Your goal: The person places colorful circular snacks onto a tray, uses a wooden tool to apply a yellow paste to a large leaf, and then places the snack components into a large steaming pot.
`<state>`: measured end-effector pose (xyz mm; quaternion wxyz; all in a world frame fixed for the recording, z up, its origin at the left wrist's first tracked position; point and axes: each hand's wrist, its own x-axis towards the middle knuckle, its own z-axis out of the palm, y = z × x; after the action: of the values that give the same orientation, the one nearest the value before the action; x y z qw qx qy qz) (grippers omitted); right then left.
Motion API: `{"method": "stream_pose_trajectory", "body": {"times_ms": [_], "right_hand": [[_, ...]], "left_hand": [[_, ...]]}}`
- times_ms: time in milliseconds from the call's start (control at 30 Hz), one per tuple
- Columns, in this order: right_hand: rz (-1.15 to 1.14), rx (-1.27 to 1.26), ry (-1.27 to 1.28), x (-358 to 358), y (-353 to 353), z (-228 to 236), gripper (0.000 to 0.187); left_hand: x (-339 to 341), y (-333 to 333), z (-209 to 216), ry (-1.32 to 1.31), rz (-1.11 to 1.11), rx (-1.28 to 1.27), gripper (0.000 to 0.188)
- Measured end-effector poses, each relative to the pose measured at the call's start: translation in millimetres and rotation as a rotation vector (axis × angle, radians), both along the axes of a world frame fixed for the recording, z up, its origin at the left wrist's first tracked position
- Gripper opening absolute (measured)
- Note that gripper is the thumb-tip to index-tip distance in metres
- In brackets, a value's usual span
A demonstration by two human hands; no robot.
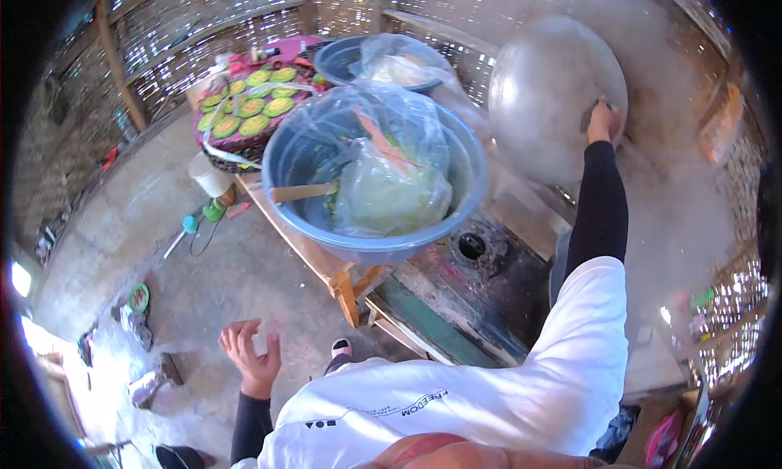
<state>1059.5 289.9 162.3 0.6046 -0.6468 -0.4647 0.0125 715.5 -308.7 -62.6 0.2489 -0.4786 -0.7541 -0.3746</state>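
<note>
My right hand (604, 120) grips the dark handle of a big round metal lid (533, 86), held up on its edge at the right. Thick steam (676, 176) spreads around the lid and hides what lies beneath it. My left hand (251, 356) hangs over the floor with its fingers apart and nothing in them. Nearest the middle stands a large blue tub (476, 171) holding a clear plastic bag (395, 196) with pale green contents. A wooden handle (301, 193) sticks out over the tub's left side.
Behind the tub sits a second blue basin (330, 61) with plastic in it. Several round green-and-yellow pieces (254, 124) lie on a pink-purple surface at the back left. A sooty stove top (497, 277) with a round hole is near my right arm. A white bucket (209, 176) stands left.
</note>
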Motion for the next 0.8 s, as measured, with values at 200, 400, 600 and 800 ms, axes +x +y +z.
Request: {"method": "stream_pose_trajectory", "body": {"times_ms": [200, 400, 600, 800], "right_hand": [[0.144, -0.065, 0.192, -31, 6, -69, 0.043], [0.015, -0.267, 0.063, -51, 20, -133, 0.042], [0.159, -0.305, 0.231, 1, 72, -167, 0.044], [0.162, -0.333, 0.236, -27, 5, -138, 0.045]], "left_hand": [[1, -82, -61, -0.169, 0.400, -0.188, 0.023], [13, -113, -118, -0.361, 0.494, -0.227, 0.022], [6, -100, -142, -0.483, 0.425, -0.280, 0.024], [12, -100, -147, -0.588, 0.389, -0.404, 0.026]]}}
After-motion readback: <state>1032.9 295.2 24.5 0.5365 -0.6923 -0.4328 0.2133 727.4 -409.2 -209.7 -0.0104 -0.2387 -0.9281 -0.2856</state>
